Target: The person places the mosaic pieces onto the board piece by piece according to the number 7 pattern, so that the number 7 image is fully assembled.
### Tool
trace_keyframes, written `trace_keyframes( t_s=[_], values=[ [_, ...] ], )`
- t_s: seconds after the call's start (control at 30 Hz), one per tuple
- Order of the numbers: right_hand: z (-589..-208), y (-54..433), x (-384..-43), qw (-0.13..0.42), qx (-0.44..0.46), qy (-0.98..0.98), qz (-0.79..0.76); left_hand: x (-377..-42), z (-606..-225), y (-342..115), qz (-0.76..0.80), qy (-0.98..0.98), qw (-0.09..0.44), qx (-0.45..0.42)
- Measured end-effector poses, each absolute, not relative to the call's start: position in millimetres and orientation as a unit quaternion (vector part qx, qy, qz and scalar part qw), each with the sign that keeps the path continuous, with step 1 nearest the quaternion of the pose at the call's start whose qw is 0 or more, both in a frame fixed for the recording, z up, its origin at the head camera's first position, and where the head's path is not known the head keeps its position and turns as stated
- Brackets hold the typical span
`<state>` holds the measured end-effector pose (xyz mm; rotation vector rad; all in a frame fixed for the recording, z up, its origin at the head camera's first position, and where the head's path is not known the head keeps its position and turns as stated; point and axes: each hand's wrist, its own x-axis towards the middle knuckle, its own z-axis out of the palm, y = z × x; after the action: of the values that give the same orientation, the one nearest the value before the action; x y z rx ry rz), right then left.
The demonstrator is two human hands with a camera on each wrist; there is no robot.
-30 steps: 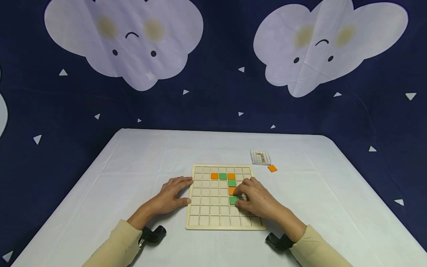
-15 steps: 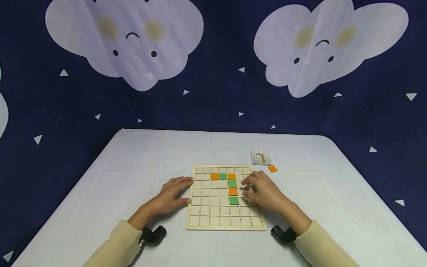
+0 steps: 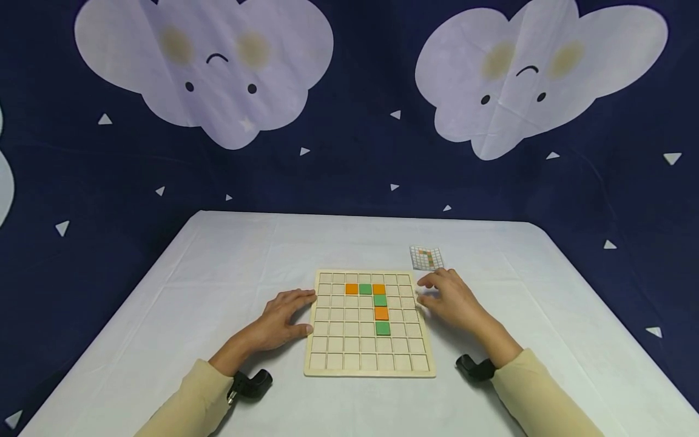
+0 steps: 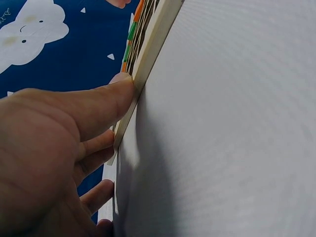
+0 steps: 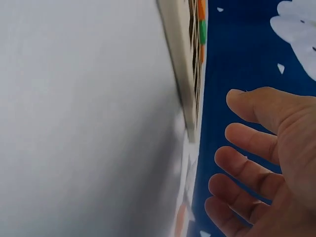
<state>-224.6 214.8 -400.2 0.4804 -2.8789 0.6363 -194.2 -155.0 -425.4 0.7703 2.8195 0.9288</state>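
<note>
A wooden grid board (image 3: pixel 368 372) lies on the table with square tiles set in its cells. An orange tile (image 3: pixel 352 289) begins a short row at the upper part, and a column runs down from the row's right end to a green tile (image 3: pixel 383 328). My left hand (image 3: pixel 281 320) rests against the board's left edge, thumb and fingertips touching it. Just off the board's upper right side hovers my right hand (image 3: pixel 450 300), fingers spread and bent slightly, with nothing between them. In the right wrist view a loose orange tile (image 5: pixel 180 219) shows on the table; in the head view this hand covers it.
A small card (image 3: pixel 426 258) printed with a coloured grid pattern lies beyond the board's upper right corner. White cloth covers the table (image 3: pixel 164 328). Behind it hangs a dark blue backdrop (image 3: pixel 349 164) with clouds.
My right hand has drawn back from the lower green tile and moved right and away, off the board toward the loose orange tile. The left hand has stayed still.
</note>
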Motion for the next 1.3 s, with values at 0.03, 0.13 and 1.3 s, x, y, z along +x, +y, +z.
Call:
trace_keyframes(
  t_s=[0.03,0.13,1.3],
  values=[
    [-400.6,216.7,-226.2,0.076,0.157,-0.962,0.212,-194.3,-425.5,-155.0,0.303,0.918,0.038,0.251],
    [-401.4,223.3,-230.9,0.072,0.146,-0.964,0.211,-194.5,-426.1,-155.2,0.304,0.918,0.036,0.252],
    [-405.5,272.5,-270.9,0.036,0.074,-0.979,0.185,-194.4,-427.5,-156.2,0.302,0.919,0.031,0.251]
  ],
)
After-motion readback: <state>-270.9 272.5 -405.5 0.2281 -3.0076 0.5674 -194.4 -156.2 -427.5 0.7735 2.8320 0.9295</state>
